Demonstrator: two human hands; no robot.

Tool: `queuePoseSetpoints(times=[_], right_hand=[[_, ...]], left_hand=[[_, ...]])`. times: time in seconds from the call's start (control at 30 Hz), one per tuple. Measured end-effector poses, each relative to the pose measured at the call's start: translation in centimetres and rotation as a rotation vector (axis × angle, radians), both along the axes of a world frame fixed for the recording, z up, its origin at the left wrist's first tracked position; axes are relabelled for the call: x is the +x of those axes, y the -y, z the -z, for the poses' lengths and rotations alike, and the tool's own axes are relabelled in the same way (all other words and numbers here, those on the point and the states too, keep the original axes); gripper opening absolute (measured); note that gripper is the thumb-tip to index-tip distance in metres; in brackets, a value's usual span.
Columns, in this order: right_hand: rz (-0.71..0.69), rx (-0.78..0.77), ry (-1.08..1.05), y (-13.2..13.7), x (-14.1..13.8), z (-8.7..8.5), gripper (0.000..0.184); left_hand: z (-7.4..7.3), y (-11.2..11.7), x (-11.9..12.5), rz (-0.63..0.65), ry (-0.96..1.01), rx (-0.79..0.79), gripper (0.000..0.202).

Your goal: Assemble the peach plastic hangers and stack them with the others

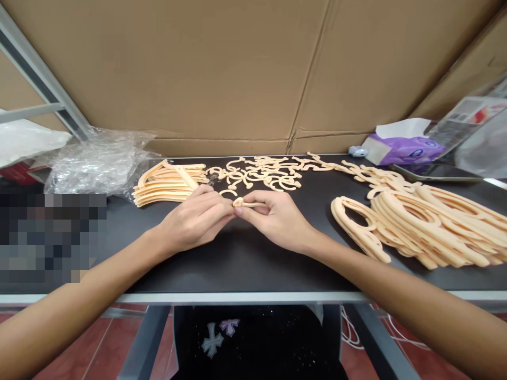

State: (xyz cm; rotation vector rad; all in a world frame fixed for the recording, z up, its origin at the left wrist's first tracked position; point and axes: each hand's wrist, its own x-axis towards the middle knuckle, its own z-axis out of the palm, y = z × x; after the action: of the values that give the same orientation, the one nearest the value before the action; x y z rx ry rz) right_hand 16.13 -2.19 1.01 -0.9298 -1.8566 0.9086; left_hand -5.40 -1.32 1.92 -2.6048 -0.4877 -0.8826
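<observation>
Above the middle of the dark table, my two hands meet at the fingertips. My right hand (279, 217) is closed in a pinch on a small cream plastic hook (253, 204) with a rounded knob end. Beside it, my left hand (200, 216) is closed, its fingertips at the knob; what lies inside its fingers is hidden. A cream strip of a plastic hanger (185, 177) runs behind the left knuckles, by a stack of similar hanger pieces (158, 196). Just behind the fingers shows another curved hook (228, 192).
Loose cream hooks (269, 171) spread along the table's back. At right lie piled hanger bodies (431, 227). A purple tissue pack (414, 149) and a dark flat device (435, 171) sit behind them. Clear plastic wrap (103, 163) is at left; a cardboard wall (198, 68) stands behind.
</observation>
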Motion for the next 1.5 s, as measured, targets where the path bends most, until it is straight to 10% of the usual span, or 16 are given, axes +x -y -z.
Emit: queuePoseSetpoints(times=[0.47,0.9,1.13,1.5], right_hand=[[0.066,-0.129,-0.378,-0.4,0.4,-1.5,0.022],[-0.172,-0.153,-0.303,0.1,-0.2,-0.7,0.018],[-0.029,-0.226,-0.226,0.5,0.2,-1.3,0.013],[-0.1,-0.144,0.011,0.2,0.3,-0.6,0.007]], left_hand=[[-0.5,0.6,0.4,-0.184,0.105,0.468,0.011],[-0.3,0.2,1.1,0.057,0.336,-0.536,0.019],[-0.7,-0.2,0.7,0.077,0.568,-0.756,0.016],[-1.2,0.6,1.4,0.004,0.323,-0.78,0.015]])
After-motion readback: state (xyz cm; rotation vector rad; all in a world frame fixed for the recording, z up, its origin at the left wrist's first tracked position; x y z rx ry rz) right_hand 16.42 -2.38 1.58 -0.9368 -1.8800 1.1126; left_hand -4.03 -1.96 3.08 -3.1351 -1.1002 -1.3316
